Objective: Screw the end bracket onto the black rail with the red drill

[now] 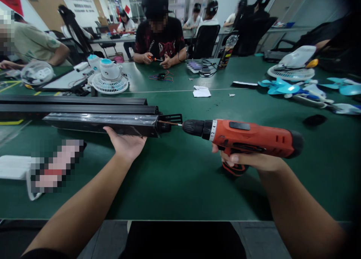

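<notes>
My right hand point(245, 159) is wrapped around the handle of a red and black cordless drill point(254, 136). The drill points left, and its long thin bit point(170, 123) reaches the end of a black rectangular metal bar point(132, 125) wrapped in shiny film. A slotted black bracket point(176, 118) sticks out of that end, beside a dark round part. My left hand point(128, 142) supports the bar from below and the near side, thumb up against its face; its other fingers are hidden underneath. Two more black bars point(84, 109) lie parallel behind it.
White fans point(109, 78) stand at the back left; another fan point(293, 69) and blue fan blades point(282, 86) lie at the right. A blurred phone-like object point(60, 166) and a white mask point(17, 166) lie front left. Across the green table point(180, 191), a person point(159, 37) holds a screwdriver.
</notes>
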A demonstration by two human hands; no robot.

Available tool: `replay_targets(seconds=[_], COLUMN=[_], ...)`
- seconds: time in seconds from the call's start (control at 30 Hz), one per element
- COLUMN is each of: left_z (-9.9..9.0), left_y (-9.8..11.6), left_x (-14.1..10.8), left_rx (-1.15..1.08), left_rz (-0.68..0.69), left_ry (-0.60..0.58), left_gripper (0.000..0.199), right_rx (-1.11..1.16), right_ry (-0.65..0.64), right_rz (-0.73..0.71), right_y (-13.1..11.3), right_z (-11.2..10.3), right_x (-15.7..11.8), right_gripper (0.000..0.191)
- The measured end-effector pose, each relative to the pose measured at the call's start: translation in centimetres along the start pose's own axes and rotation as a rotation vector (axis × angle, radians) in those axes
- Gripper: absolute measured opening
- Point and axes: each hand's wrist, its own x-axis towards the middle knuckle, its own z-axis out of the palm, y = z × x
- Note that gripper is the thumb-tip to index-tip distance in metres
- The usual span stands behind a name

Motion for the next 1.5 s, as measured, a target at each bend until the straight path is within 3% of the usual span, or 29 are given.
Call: replay_targets(seconds=[0.63,1.07,1.5], left_z=[-0.06,-0.77,-0.06], left_y=[0.11,0.23,0.18], left_x=[-0.05,0.36,-0.11], left_rx=[-0.024,-0.084,-0.008], left_rz=[-0.021,-0.048,-0.035], left_ry=[-0.034,-0.089,-0.045], left_gripper=[0.107,0.103,0.107], right_rx=[-0.025,-0.042,-0.063], right_ry=[-0.034,0.023,0.062], right_rz=[-0.049,-0.007,-0.016], right_y=[0.04,0.08,0.29], right_z=[-0.06,0.07,0.1], right_x=[0.16,-0.08,-0.2], right_gripper=[0.03,0.03,0.031])
